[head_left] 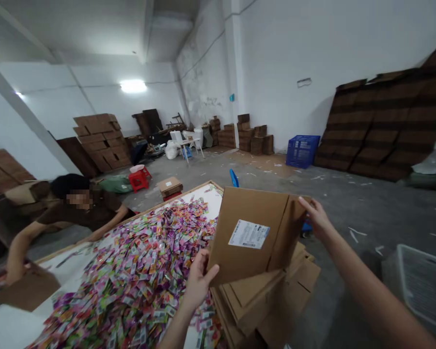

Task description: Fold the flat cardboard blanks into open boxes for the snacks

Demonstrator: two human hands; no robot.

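A flat, folded cardboard box (254,203) with a white printed label (249,234) is held up in front of me, tilted. My left hand (199,274) grips its lower left corner, thumb on the front face. At its upper right corner, my right hand (314,213) pinches the edge. Below the box lies a stack of flattened cardboard (301,286). To the left, many small colourful packets (141,266) cover a white table (212,199) with a wooden rim.
Across the table at the left, a person (94,208) reaches into an open carton (29,288). Red stool (140,178) beyond the table, blue crate (302,151) by the wall, clear plastic bin (421,286) at lower right. Stacked cartons (101,140) stand behind.
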